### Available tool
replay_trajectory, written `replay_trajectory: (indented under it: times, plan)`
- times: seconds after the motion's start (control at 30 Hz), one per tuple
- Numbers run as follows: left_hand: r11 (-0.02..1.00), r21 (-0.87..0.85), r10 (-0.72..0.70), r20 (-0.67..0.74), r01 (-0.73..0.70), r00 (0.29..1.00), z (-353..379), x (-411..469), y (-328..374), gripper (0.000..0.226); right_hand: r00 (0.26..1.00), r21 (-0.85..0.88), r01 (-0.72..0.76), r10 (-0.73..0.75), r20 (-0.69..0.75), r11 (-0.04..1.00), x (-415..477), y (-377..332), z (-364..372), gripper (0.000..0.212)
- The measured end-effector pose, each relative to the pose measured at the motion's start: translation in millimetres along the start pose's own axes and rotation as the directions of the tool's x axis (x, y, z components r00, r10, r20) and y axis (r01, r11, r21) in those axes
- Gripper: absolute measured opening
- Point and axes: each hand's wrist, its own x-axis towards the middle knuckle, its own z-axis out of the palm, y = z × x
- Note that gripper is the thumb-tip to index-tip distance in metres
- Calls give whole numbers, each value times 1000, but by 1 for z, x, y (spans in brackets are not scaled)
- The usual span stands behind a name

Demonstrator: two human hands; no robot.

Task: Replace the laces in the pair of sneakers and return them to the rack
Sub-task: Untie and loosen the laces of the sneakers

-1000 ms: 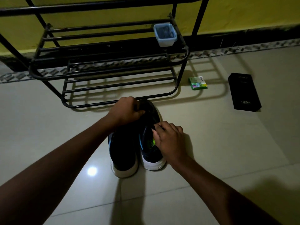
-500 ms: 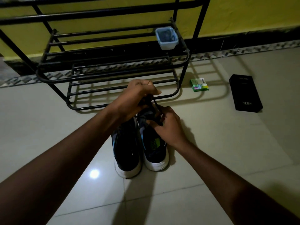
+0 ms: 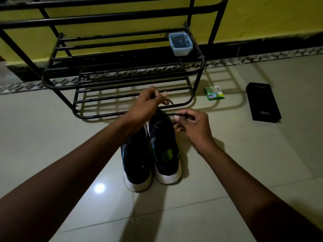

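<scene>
On the tiled floor point(image 3: 70, 137) just in front of the rack point(image 3: 104, 18), two dark sneakers with white soles stand side by side, touching along their inner edges, heels toward the camera and toes toward the rack's lowest shelf. The left sneaker point(image 3: 138, 163) sits slightly nearer the camera than the right sneaker point(image 3: 165, 147), whose insole carries a bright green label.

The left hand point(image 3: 146, 103) is raised above the toes of the pair, its thumb and fingers closed in a pinch on one part of a thin black lace point(image 3: 170, 114). The right hand point(image 3: 194, 124) is held just right of the right sneaker's toe, its thumb and forefinger pinching another part of the same lace while the remaining fingers curl beneath. A taut span of lace runs between the two hands over the toe of the right sneaker; a small loop of it shows beside the left fingers. Whether the lace is threaded through any eyelet cannot be told in the dim light.

A pale blue plastic tub point(image 3: 180, 43) with dark contents sits at the right end of the rack's middle shelf. To the right of the rack, a small green packet point(image 3: 214, 92) and a flat black box point(image 3: 263, 102) lie on the floor, apart from each other. Behind the rack rises a yellow wall point(image 3: 262, 18).
</scene>
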Motion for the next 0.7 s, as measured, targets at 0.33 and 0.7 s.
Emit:
replay_trajectory:
  times: [0.33,0.7]
  plan:
    - [991,22,-137,160,136,977,80,1,-21,24,963,-127,131,-156,-219,983,-11,-1,-56,11]
    - [920,-263,-238,213,290,948,166,17,-42,20,852,-315,110,-253,-459,943,-30,40,-111,17]
